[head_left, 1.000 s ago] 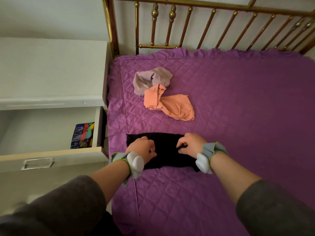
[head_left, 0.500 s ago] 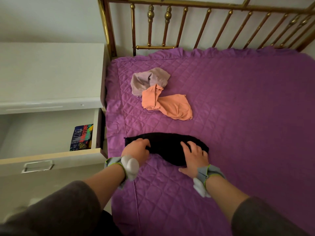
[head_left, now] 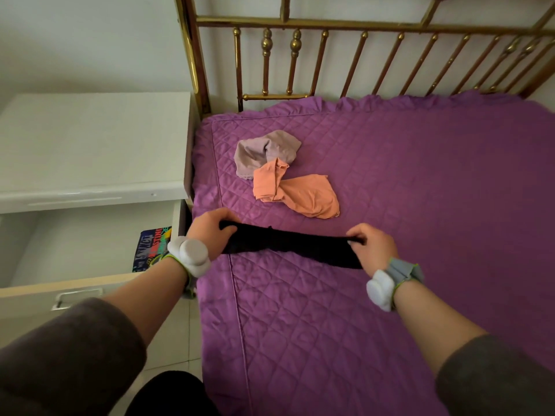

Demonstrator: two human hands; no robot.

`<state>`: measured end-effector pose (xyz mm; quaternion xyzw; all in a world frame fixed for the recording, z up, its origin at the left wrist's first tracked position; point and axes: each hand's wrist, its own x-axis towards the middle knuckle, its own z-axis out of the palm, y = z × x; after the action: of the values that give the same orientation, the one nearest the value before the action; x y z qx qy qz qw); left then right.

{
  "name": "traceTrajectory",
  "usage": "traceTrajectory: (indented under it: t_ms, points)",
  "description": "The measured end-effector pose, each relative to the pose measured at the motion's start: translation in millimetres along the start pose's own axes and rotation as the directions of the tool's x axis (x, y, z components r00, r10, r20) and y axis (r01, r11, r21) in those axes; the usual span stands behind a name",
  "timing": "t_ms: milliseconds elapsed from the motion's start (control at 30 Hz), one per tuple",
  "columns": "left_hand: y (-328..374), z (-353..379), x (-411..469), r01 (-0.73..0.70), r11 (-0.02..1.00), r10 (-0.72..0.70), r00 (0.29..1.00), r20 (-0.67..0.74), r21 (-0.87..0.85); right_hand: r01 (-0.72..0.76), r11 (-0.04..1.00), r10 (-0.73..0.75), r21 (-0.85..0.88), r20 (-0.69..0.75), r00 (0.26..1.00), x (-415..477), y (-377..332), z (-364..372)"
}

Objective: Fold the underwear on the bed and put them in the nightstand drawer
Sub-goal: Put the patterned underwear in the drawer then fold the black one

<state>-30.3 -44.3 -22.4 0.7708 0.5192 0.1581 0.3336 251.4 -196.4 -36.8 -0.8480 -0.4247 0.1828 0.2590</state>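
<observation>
A black pair of underwear (head_left: 288, 243), folded into a long narrow band, is stretched just above the purple quilted bed (head_left: 405, 223). My left hand (head_left: 211, 232) grips its left end and my right hand (head_left: 371, 246) pinches its right end. Further back on the bed lie an orange pair (head_left: 303, 195) and a mauve pair (head_left: 265, 151), both crumpled and touching each other. The white nightstand's drawer (head_left: 87, 283) stands pulled out to the left of the bed, with a colourful printed folded item (head_left: 153, 247) inside at its right side.
The nightstand top (head_left: 90, 145) is bare and white. A brass headboard (head_left: 330, 55) with vertical bars runs along the back of the bed. Tiled floor (head_left: 171, 340) shows between the nightstand and the bed.
The black underwear went from lying flat under my pressing hands to being gripped at both ends and lifted as a narrower band. Both hands moved outward and back.
</observation>
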Motion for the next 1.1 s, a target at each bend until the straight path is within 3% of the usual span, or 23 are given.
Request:
traceTrajectory:
  t_ms: [167, 267, 300, 367, 467, 667, 733, 867, 1000, 1100]
  points:
    - [11.9, -19.3, 7.8, -0.063, 0.998, 0.063, 0.996, -0.070, -0.006, 0.055, 0.998, -0.056, -0.028, -0.045, 0.997, 12.3, -12.2, -29.4]
    - [25.2, -32.3, 15.6, -0.067, 0.997, 0.062, 0.989, -0.131, -0.033, -0.007, 0.994, -0.003, -0.107, -0.092, 0.996, 24.0, -22.3, -44.4]
    - [31.4, -37.3, 19.1, -0.077, 0.997, 0.072, 0.986, -0.153, -0.028, -0.037, 0.997, 0.032, -0.063, -0.083, 0.996, 28.9, -27.9, -49.1]
    - [47.5, -49.6, 26.6, -0.123, 0.992, 0.120, 0.973, -0.198, -0.004, -0.101, 0.976, 0.109, 0.192, -0.032, 0.993, 36.0, -44.5, -60.2]
    - [76.1, -72.8, 35.9, -0.212, 0.977, 0.199, 0.939, -0.282, -0.016, -0.127, 0.853, 0.131, 0.506, 0.028, 0.991, 38.9, -74.7, -84.4]
    - [102.5, -100.9, 29.6, -0.321, 0.932, 0.231, 0.883, -0.409, -0.166, 0.047, 0.730, 0.035, 0.682, -0.106, 0.994, 15.0, -106.4, -125.9]
    - [95.3, -99.8, 18.0, -0.347, 0.922, 0.278, 0.903, -0.327, -0.173, 0.023, 0.761, 0.041, 0.649, -0.082, 0.996, 4.0, -102.8, -127.5]
    - [56.0, -79.5, -17.9, -0.295, 0.951, 0.302, 0.950, 0.074, -0.088, -0.149, 0.865, 0.080, 0.479, 0.162, 0.984, -28.7, -65.9, -103.5]
    - [10.5, -50.8, -51.6, -0.214, 0.976, 0.180, 0.874, 0.452, 0.025, -0.313, 0.882, 0.159, 0.351, 0.403, 0.901, -69.1, -19.8, -72.9]
    - [-15.2, -31.1, -66.3, -0.174, 0.985, 0.136, 0.834, 0.535, 0.021, -0.340, 0.897, 0.146, 0.283, 0.535, 0.832, -91.0, 9.4, -55.1]
